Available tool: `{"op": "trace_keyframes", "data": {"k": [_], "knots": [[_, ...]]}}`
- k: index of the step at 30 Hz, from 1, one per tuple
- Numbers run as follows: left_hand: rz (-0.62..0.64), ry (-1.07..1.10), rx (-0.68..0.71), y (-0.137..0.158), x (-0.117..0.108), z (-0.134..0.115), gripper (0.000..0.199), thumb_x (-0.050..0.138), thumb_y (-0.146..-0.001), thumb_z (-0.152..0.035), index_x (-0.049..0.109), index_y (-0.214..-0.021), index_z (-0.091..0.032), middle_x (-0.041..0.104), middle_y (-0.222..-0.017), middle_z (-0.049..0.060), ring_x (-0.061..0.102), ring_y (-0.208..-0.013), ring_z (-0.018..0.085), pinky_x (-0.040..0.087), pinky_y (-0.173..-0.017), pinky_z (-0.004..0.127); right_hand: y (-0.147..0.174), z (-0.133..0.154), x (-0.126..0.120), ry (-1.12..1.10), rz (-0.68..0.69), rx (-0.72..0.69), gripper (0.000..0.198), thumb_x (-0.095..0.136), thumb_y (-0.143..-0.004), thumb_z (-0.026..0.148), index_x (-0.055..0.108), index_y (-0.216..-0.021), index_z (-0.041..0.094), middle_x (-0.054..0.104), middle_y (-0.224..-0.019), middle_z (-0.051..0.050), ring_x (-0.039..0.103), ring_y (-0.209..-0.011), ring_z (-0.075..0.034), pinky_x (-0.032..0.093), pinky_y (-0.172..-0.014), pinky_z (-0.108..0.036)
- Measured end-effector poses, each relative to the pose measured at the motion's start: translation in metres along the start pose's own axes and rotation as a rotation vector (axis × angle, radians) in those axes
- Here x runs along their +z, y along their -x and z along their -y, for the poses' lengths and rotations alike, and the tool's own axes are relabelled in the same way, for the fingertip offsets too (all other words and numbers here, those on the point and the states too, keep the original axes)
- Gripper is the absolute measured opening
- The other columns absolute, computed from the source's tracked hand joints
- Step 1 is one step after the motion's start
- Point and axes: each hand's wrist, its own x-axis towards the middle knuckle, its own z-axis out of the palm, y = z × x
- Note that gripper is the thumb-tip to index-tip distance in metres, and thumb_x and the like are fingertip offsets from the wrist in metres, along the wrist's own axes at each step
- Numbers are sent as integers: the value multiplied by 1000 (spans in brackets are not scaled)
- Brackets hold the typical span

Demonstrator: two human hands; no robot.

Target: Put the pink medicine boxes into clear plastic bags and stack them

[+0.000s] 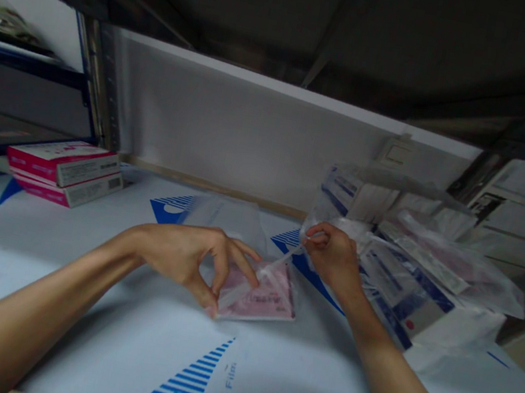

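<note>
A flat pink packet point(269, 301) with dark print lies on the film-covered shelf, apparently inside clear plastic. My left hand point(200, 260) bends over its left side, thumb and a finger pinching the near left corner while another finger rests on top. To the right and a little higher, my right hand point(333, 256) is closed in a pinch on one end of a twisted, translucent plastic strip point(286, 257). That strip runs taut down to the packet's top. Whether it is part of the packet's wrapping I cannot tell. Behind my left hand lies a clear plastic bag point(229, 214).
Two pink-and-white boxes point(66, 172) are stacked at the left. On the right, close to my right forearm, stand white-and-blue boxes point(407, 296) in clear plastic bags. A dark shelf point(294, 19) hangs low overhead, and a pale wall point(233, 130) closes the back.
</note>
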Motion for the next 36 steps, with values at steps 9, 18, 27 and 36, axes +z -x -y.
{"op": "trace_keyframes", "data": {"k": [9,18,27,36], "knots": [[-38,36,-49,-7,13,22,7,80,-80,-19,76,-76,-23,75,-120,6,66,-120,23,49,-103,39,6,5,9,-12,21,-301,15,53,-91,26,67,-91,21,72,-93,-7,67,-82,-21,51,-74,-33],[-37,1,-80,-10,17,27,8,80,-77,-18,76,-72,-23,76,-119,5,70,-110,22,51,-97,36,27,9,36,289,344,-559,10,55,-94,18,64,-89,20,65,-92,-7,61,-80,-20,46,-74,-31],[-7,64,-123,-8,13,35,6,82,-76,-24,77,-73,-22,75,-123,8,67,-121,26,48,-103,40,24,-2,44,220,442,-501,23,47,-100,26,58,-81,20,62,-81,-4,59,-78,-19,44,-75,-31],[-637,-21,-116,-10,6,49,55,46,-100,-55,70,-69,-17,79,-94,9,71,-93,19,50,-88,30,34,26,2,-17,775,-513,78,84,-71,52,57,-139,27,61,-140,-10,54,-129,-31,42,-110,-46]]}}
